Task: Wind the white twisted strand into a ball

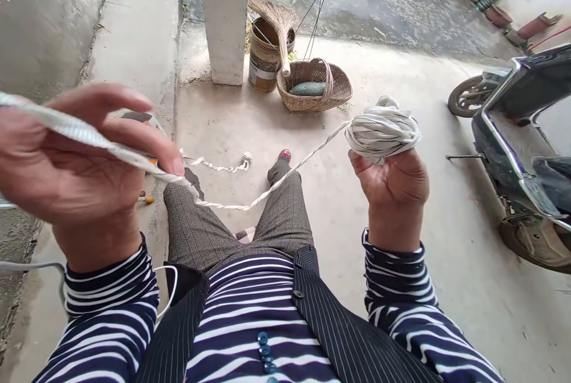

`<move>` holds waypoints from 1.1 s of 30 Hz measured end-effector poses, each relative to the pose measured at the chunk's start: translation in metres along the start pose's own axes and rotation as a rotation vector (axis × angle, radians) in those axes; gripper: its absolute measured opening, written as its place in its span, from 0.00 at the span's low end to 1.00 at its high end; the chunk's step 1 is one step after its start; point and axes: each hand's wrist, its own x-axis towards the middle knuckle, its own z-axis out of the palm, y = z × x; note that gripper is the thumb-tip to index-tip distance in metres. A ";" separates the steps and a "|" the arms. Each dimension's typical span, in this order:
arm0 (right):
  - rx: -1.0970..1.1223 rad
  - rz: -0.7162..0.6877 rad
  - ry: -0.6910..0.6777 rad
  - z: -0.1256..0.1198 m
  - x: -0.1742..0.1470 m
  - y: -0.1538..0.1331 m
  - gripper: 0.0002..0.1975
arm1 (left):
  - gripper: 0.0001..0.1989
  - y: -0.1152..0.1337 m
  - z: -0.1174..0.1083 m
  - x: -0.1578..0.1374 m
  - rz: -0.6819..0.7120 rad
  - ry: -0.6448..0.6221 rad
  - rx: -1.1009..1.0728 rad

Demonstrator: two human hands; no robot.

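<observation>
My right hand (392,181) holds a wound bundle of white rope (382,130) upright, its fingers wrapped round the lower part. From the bundle a twisted strand of white rope (263,195) sags across above my knees to my left hand (93,163). There the strand crosses my palm and runs along the curled fingers to a fingertip, then leaves the view at the left edge. Part of my left hand's grip is hidden by the rope. On the floor beyond my feet lies a loose length of white rope (218,167) with a knotted end.
A wicker basket (294,103) with a green gourd (307,89) stands ahead, beside a bucket (263,62) with a straw broom (283,26). A pillar (225,26) rises to their left. A scooter (513,133) is parked at right. A white cable (172,291) loops near my left sleeve.
</observation>
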 end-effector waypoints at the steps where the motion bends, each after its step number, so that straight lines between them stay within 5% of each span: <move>1: 0.002 0.003 -0.007 0.000 0.002 0.003 0.17 | 0.33 -0.011 0.002 0.008 -0.001 -0.084 0.004; 2: -0.002 0.008 -0.022 0.001 0.003 0.005 0.18 | 0.31 -0.026 0.006 0.019 -0.010 -0.125 0.026; 4: -0.018 0.036 -0.058 0.004 0.005 0.008 0.19 | 0.29 -0.060 0.019 0.042 -0.172 -0.399 0.183; 6: -0.023 0.080 -0.075 0.007 0.004 0.012 0.18 | 0.23 -0.099 0.037 0.062 -0.377 -0.599 0.509; 8: 0.002 0.131 -0.064 0.010 0.002 0.017 0.21 | 0.16 -0.135 0.057 0.070 -0.295 -0.595 0.840; 10: 0.033 0.189 -0.055 0.012 -0.001 0.025 0.24 | 0.20 -0.161 0.077 0.064 -0.140 -0.533 0.941; 13: 0.063 0.283 -0.065 0.013 -0.002 0.040 0.28 | 0.18 -0.177 0.109 0.037 -0.081 -0.573 0.649; 18: 0.094 0.387 -0.060 0.022 -0.005 0.068 0.25 | 0.20 -0.163 0.164 -0.016 -0.203 -0.537 -0.150; 22: 0.120 0.449 -0.063 0.035 -0.009 0.076 0.20 | 0.16 -0.151 0.188 -0.039 -0.267 -0.570 -0.338; 29: 0.085 0.464 -0.102 0.027 -0.006 0.074 0.21 | 0.21 -0.142 0.169 -0.037 -0.407 -0.514 -0.441; 33: 0.106 0.500 -0.120 0.015 -0.009 0.082 0.24 | 0.19 -0.136 0.144 -0.025 -0.422 -0.664 -0.453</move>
